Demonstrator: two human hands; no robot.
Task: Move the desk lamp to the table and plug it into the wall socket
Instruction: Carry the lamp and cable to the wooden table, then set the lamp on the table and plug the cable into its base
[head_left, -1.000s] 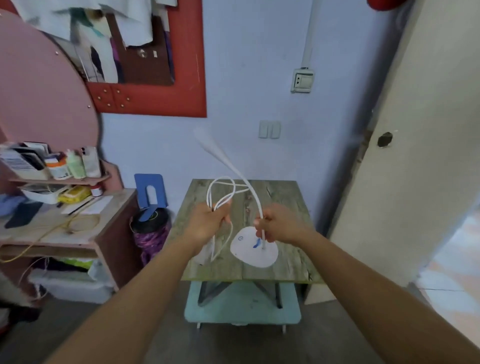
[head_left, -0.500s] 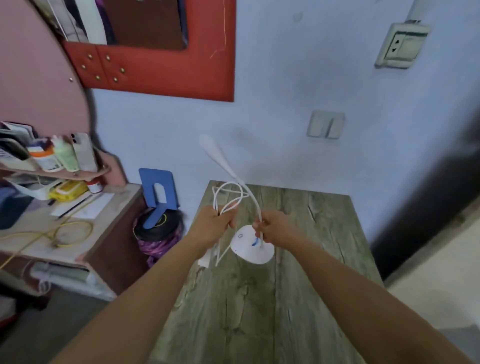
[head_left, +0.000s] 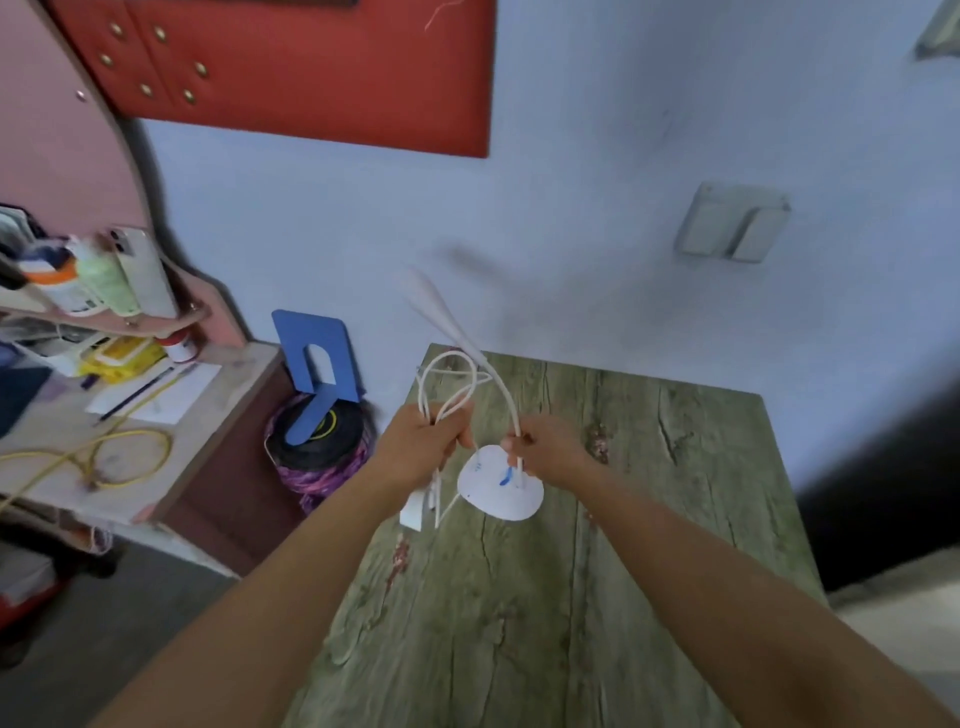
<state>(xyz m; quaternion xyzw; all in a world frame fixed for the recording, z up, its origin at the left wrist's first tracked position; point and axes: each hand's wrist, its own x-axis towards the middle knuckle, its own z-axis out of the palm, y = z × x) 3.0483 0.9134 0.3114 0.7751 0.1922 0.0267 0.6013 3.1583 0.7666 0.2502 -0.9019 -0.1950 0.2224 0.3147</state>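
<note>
A white desk lamp (head_left: 500, 491) with a round flat base and a thin bent neck hangs just over the left part of the grey-green wooden table (head_left: 649, 519). My right hand (head_left: 545, 447) grips the neck right above the base. My left hand (head_left: 423, 441) holds the lamp's coiled white cord (head_left: 447, 379), and the white plug (head_left: 413, 512) dangles below that hand by the table's left edge. The lamp head (head_left: 431, 296) points up and left toward the wall. A corner of the wall socket (head_left: 940, 34) shows at the top right edge.
A double wall switch (head_left: 732, 223) sits above the table. Left of the table stand a blue bookend (head_left: 314, 358) on a dark round bin (head_left: 317, 436) and a cluttered desk (head_left: 156, 441) with a yellow cable, papers and bottles. A red padded board (head_left: 311, 78) hangs above.
The view has come closer to the table and wall, and the socket has slid to the top right edge. Both hands keep the same hold on lamp and cord, now over the table's left part.
</note>
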